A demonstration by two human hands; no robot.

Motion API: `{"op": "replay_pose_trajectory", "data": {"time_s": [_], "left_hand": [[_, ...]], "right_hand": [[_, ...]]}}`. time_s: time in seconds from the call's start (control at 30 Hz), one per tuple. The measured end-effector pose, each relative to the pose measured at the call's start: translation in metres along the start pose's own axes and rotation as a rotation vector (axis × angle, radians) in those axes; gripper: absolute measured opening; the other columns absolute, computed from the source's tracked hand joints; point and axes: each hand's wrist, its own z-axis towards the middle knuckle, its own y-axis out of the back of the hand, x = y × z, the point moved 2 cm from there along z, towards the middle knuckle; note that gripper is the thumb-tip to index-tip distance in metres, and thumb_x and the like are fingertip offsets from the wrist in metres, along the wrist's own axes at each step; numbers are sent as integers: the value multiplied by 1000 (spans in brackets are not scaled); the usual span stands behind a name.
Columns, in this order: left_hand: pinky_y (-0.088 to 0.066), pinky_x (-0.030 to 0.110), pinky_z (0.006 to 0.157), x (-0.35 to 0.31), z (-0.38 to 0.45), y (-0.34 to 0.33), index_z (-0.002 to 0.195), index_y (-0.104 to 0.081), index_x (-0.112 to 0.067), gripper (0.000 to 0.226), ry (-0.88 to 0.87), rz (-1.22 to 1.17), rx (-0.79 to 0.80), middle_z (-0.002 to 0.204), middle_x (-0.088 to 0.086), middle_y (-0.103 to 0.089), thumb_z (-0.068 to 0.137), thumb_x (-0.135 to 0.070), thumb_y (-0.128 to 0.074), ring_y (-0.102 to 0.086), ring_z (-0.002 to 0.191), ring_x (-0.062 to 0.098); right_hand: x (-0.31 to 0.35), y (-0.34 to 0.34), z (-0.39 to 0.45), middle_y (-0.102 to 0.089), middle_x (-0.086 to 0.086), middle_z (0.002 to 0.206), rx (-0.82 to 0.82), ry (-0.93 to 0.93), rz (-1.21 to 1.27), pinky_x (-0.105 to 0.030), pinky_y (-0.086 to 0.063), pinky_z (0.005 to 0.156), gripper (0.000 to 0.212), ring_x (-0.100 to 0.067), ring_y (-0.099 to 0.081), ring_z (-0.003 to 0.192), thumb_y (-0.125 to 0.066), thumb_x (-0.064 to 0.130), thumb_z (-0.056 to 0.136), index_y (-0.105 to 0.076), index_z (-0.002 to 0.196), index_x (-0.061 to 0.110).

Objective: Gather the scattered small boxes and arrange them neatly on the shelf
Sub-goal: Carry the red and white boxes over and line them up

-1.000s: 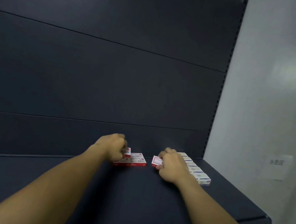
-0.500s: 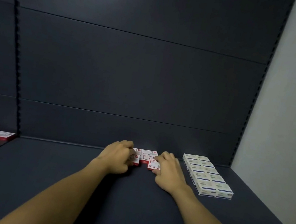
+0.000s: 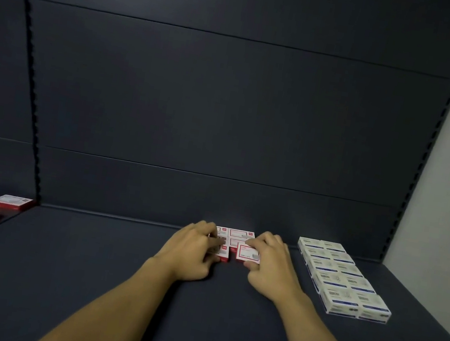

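Cardboard red boxes between both hands look light, stiff; left hand and right hand each pinch one by its short edges.

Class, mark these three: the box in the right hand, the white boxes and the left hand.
red box [image 3: 246, 252], head view, its top face.
white boxes [image 3: 341, 296], head view, a near box's top.
left hand [image 3: 190, 250], head view, its back.

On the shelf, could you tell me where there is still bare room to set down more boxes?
Bare shelf runs from the left hand to the upright post; a narrower strip lies between the right hand and the white boxes. It is crowded at the red boxes between the hands.
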Motion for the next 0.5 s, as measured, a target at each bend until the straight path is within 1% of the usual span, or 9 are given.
{"op": "replay_pose_trajectory", "data": {"time_s": [0.17, 0.23, 0.33, 0.43, 0.5], "left_hand": [[-43, 26, 86, -2, -2, 0, 133, -64, -25, 46, 17, 4, -3, 113, -10, -53, 90, -42, -59, -49, 101, 13], [-46, 29, 86, -3, -3, 1, 133, -64, -24, 47, 22, 10, -1, 113, -9, -54, 90, -42, -57, -49, 101, 14], [-50, 33, 83, -3, -4, 2, 126, -68, -24, 46, 28, 40, 7, 110, -9, -52, 89, -46, -53, -43, 100, 13], [-50, 30, 78, -2, -4, 1, 127, -67, -25, 48, 55, 31, 29, 110, -12, -49, 87, -48, -50, -38, 101, 11], [-51, 30, 79, -3, -3, 1, 130, -65, -24, 51, 65, 3, 38, 112, -12, -49, 87, -48, -51, -39, 102, 9]], "right_hand": [[-1, 0, -1, -49, 10, 115, 2, 1, 27, -22, -33, 102, 49, -13, -42, 110, -73, 22, 83, -61, 130, 21], [-1, 0, -1, -49, 11, 115, 1, 1, 49, -23, -34, 103, 49, -12, -42, 109, -73, 22, 83, -62, 130, 21], [0, -1, -2, -46, 14, 112, 11, 11, 80, -23, -35, 103, 48, -11, -42, 110, -73, 23, 83, -62, 130, 21], [2, -3, -3, -48, 14, 113, 18, 31, 100, -22, -37, 104, 48, -8, -42, 110, -68, 26, 83, -62, 131, 20], [3, -3, -3, -49, 13, 114, 22, 46, 103, -23, -38, 105, 49, -8, -43, 109, -65, 29, 82, -63, 130, 20]]}}
